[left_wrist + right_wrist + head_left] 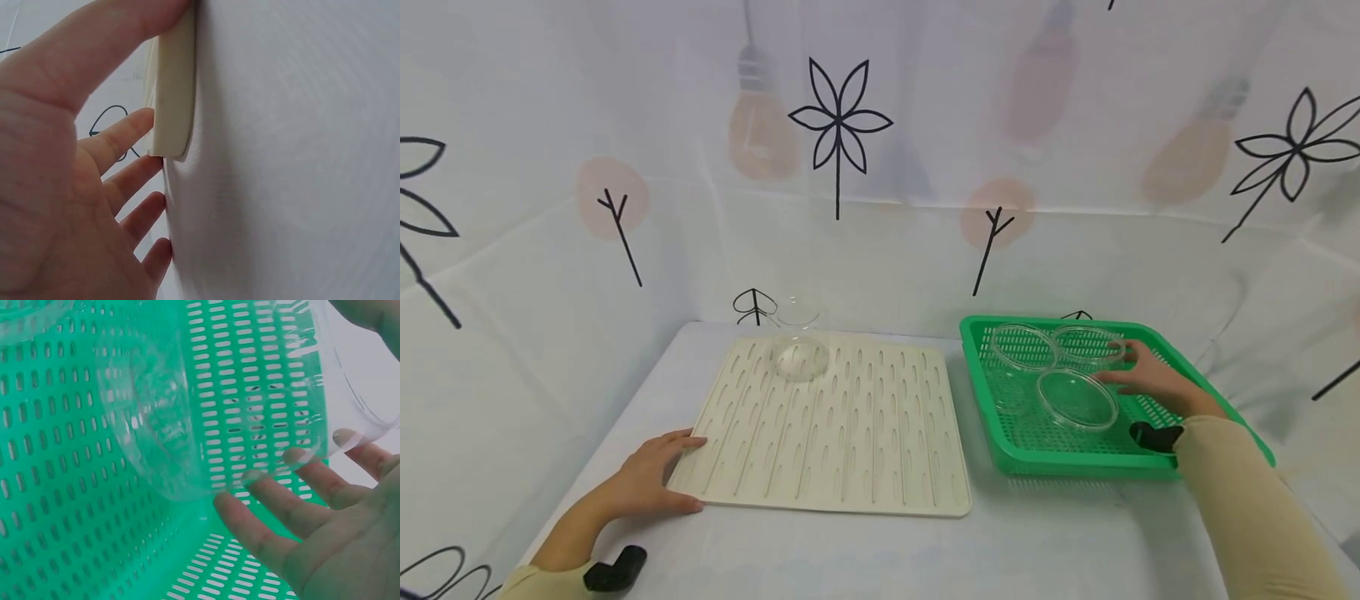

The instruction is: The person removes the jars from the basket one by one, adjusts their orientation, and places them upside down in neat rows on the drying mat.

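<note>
My right hand (1150, 379) reaches into the green basket (1090, 462) and grips the back-right clear cup (1088, 357) by its side. In the right wrist view, its fingers (275, 503) lie along the cup's see-through wall, with the thumb partly in view on the opposite side. Two more clear cups, one at the back left (1022, 350) and one in front (1077, 400), stand in the basket. My left hand (651, 475) is spread around the near-left corner of a cream slotted drying mat (842, 442), thumb and forefinger touching its edges.
On the mat's back part stands another clear cup (800, 358), faint against the cloth behind. A white cloth (910, 250) with flower and bulb prints hangs behind the table. The basket's raised rim stands right of the mat, with a narrow gap between them.
</note>
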`<state>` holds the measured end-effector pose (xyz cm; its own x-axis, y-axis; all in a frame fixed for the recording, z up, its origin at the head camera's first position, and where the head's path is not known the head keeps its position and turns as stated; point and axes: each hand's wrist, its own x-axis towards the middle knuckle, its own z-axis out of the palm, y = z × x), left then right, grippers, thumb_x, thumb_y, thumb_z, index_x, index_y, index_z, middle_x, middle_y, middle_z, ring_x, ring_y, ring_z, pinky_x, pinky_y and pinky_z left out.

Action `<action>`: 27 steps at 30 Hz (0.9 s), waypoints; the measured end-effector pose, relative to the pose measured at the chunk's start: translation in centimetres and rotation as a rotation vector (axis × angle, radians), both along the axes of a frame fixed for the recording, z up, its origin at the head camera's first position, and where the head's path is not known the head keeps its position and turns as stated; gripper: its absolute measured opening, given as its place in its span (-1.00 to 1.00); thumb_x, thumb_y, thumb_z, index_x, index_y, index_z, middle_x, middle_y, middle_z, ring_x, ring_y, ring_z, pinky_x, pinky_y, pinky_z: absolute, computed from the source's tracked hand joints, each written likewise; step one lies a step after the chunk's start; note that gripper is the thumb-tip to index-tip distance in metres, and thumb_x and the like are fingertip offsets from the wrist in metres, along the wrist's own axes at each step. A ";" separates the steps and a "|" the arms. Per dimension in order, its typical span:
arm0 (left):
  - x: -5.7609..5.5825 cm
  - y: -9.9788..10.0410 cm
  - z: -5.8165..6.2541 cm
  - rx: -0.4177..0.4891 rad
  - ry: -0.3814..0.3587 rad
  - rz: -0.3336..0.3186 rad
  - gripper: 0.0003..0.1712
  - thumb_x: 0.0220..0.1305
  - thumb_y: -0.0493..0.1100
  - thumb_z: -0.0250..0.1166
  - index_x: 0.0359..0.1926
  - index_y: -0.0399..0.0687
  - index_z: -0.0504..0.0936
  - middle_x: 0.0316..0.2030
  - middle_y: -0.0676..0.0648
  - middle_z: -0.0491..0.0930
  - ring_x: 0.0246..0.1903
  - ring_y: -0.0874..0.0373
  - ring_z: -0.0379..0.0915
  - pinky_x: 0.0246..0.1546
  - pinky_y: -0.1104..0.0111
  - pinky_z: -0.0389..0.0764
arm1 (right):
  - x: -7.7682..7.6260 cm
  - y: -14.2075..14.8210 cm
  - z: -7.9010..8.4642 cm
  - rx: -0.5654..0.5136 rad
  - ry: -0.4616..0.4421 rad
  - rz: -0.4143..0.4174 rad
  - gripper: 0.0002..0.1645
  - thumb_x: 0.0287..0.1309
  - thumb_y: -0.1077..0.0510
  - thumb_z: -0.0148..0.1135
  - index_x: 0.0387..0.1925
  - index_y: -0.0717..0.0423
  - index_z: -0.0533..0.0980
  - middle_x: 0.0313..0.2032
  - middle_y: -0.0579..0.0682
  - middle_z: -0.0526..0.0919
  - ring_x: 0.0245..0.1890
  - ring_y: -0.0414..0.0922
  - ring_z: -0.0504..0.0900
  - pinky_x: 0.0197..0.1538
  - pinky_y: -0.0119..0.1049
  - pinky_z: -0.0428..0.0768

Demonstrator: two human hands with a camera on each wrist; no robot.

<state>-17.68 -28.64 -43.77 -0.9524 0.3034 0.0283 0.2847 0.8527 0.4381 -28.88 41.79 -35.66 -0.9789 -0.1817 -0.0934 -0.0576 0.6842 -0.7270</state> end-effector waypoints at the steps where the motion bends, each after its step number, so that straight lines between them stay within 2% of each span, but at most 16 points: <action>1: 0.0 0.0 0.0 -0.001 -0.001 0.001 0.08 -0.35 0.32 0.49 0.18 -0.20 0.42 0.21 -0.40 0.24 0.15 -0.40 0.10 0.01 -0.28 0.20 | 0.0 0.0 0.1 0.000 0.002 -0.002 0.05 0.24 0.04 0.16 0.32 0.49 -0.31 0.15 0.67 -0.19 0.09 0.52 0.09 0.00 0.23 0.41; 13: -0.1 0.1 0.0 -0.012 0.004 0.001 0.08 -0.36 0.32 0.49 0.16 -0.22 0.42 0.19 -0.41 0.25 0.13 -0.40 0.13 0.01 -0.26 0.22 | 0.4 -0.3 2.0 0.041 0.057 -0.080 0.11 0.21 -0.13 0.14 0.37 0.36 -0.30 0.22 0.51 -0.04 0.07 0.38 0.27 0.02 0.20 0.38; 18: -0.1 0.1 0.0 -0.001 0.008 -0.003 0.08 -0.35 0.32 0.49 0.17 -0.22 0.42 0.19 -0.40 0.26 0.14 -0.39 0.13 0.01 -0.26 0.22 | 0.5 -0.4 2.7 0.038 0.109 -0.113 0.16 0.19 -0.16 0.16 0.38 0.32 -0.35 0.22 0.52 -0.04 0.11 0.41 0.18 -0.03 0.26 0.35; 23: 0.0 0.1 0.0 0.006 0.003 0.004 0.09 -0.37 0.32 0.49 0.16 -0.22 0.43 0.20 -0.40 0.25 0.14 -0.39 0.12 0.01 -0.27 0.21 | 0.0 0.1 2.7 0.073 0.156 -0.187 0.22 0.10 -0.26 0.19 0.42 0.16 -0.33 0.26 0.44 -0.02 0.17 0.40 0.08 -0.10 0.35 0.27; 27: 0.1 0.1 -0.1 -0.002 -0.002 0.011 0.10 -0.38 0.33 0.49 0.17 -0.21 0.43 0.20 -0.40 0.25 0.14 -0.39 0.12 0.01 -0.26 0.21 | 0.2 -0.2 3.4 0.058 0.183 -0.181 0.22 0.10 -0.22 0.22 0.43 0.16 -0.34 0.27 0.44 -0.04 0.18 0.40 0.06 -0.07 0.37 0.25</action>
<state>-17.62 -28.56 -43.88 -0.9559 0.2925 0.0262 0.2741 0.8566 0.4372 -28.64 41.60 -32.28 -0.9965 -0.0014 0.0834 -0.0575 0.7358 -0.6748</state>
